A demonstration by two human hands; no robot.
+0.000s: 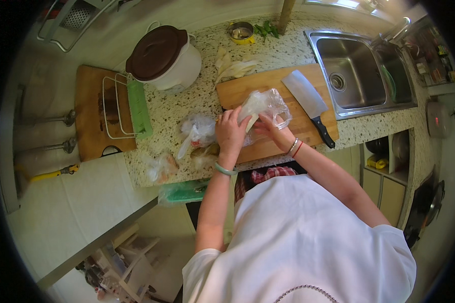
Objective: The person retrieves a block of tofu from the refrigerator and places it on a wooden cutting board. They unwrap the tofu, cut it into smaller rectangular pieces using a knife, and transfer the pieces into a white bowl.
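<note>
Where the cutting board (273, 81) lies: under your hands, with everything else placed by it.
Cleaver (304, 92): flat on the board's right part, apart from your hands, its blade toward the far edge, its handle toward the near right corner.
Clear plastic bag (269, 103): over the board's middle, at and just beyond your fingertips; its longer spread seems to slant across the board, from your left fingers to the right. Neither hand looks nearer.
Left hand (231, 129): over the board's left part, fingers bent, nearly closed on the bag's left side.
Right hand (275, 132): over the board's middle, half-curled by the bag's near right edge; you cannot tell what it grips.
Pale piece (251, 122): between your hands above the board; whether it is bagged, you cannot tell.
</note>
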